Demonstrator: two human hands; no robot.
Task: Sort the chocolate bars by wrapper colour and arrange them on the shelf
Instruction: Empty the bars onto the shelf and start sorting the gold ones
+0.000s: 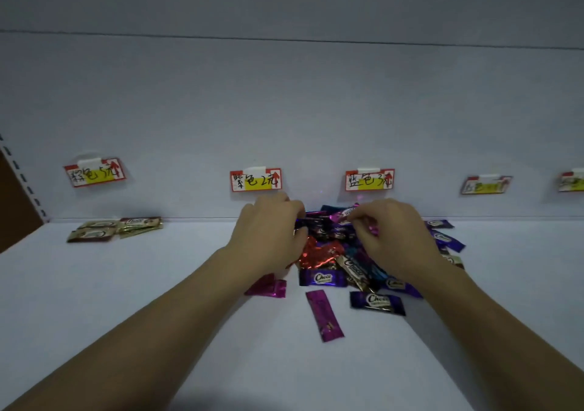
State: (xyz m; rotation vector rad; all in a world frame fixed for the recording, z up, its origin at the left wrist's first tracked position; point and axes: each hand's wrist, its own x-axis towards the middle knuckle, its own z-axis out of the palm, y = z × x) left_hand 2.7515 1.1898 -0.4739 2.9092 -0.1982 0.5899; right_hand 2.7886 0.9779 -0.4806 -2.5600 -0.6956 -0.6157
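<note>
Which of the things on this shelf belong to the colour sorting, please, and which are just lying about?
Job: mixed bar pile; sorted gold-green bars; colour price labels; shelf; left hand in the pile; right hand pinching a magenta bar.
Just there: brown panel and slotted upright, far left.

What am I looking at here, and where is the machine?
There is no machine: a person wears a camera on the head, looking down at their own two bare hands. This single picture comes from that camera. On the white shelf lies a mixed pile of chocolate bars in purple, red, blue and magenta wrappers. A few gold-brown bars already lie sorted at the far left. Handwritten price tags hang on the back wall. The right hand seems to pinch a magenta bar at the top of the pile. The left hand curls into the pile; whether it grips anything is hidden.
</note>
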